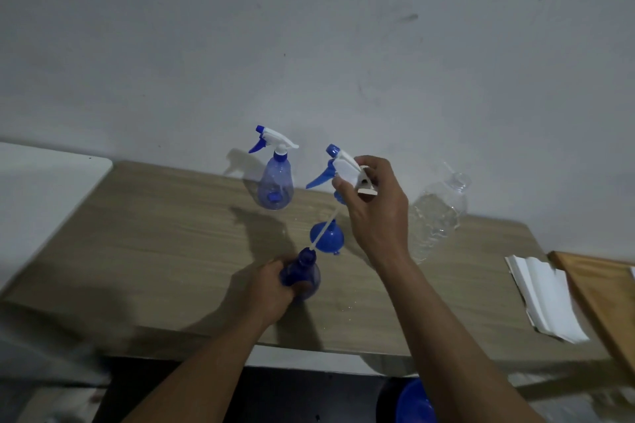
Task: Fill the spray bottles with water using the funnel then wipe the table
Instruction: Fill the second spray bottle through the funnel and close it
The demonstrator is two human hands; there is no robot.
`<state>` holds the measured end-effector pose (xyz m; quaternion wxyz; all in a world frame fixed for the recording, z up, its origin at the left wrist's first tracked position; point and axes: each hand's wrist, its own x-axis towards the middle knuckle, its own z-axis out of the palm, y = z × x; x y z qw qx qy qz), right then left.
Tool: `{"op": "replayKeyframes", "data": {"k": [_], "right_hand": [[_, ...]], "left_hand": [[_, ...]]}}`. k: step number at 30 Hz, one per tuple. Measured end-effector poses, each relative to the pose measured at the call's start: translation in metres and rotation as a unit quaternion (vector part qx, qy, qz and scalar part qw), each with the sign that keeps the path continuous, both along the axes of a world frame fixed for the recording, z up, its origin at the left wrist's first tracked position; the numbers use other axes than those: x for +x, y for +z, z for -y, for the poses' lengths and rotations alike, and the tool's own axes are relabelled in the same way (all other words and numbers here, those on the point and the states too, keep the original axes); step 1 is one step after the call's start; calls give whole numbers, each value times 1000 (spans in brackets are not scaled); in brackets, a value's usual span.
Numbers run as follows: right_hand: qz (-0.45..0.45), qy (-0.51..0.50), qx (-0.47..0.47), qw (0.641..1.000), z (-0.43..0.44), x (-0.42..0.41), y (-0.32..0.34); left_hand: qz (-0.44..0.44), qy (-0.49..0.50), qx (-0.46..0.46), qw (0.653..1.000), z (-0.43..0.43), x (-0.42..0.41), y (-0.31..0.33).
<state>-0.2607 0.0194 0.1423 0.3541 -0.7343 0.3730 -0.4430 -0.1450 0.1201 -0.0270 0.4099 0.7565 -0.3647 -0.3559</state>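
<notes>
My left hand (pixel 275 288) grips a blue spray bottle (pixel 301 273) standing on the wooden table (pixel 165 251). My right hand (pixel 374 206) holds its white and blue trigger head (pixel 340 166) raised above the bottle. The head's white dip tube (pixel 323 230) slants down with its tip at the bottle's mouth. A blue funnel (pixel 327 237) lies on the table just behind the bottle. A second spray bottle (pixel 275 178), with its head on, stands at the back near the wall.
A clear plastic water bottle (pixel 436 213) stands at the right by the wall. Folded white paper towels (pixel 546 295) lie at the right edge beside a wooden board (pixel 604 299). Small water drops dot the table. A blue basin (pixel 414 402) sits below the front edge.
</notes>
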Motion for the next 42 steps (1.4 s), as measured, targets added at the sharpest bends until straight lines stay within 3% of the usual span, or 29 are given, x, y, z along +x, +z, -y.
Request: {"op": "replayKeyframes", "data": {"k": [7,19,25,30,37,42], "right_hand": [[-49,24,-15,998,-5,10,-37],[-200,85,48,975,-15,1,-105],[-298,131,-12,945,-11,1,-100],[-306,157,-20,939,-10,-1,-98],[-344,81,-48,934,-18,5,-106],[-264,72,59,960,-21,-4,-113]], "left_hand": [[-38,22,15,999,4,0,-6],[-30,19,-28,999,-1,-2,-6],[-15,28,-25,999,0,-3,-9],[-16,21,-24,999,0,-4,-11],[-15,36,9,999,1,-5,-13],[-14,24,-38,999,-1,-4,-12]]}}
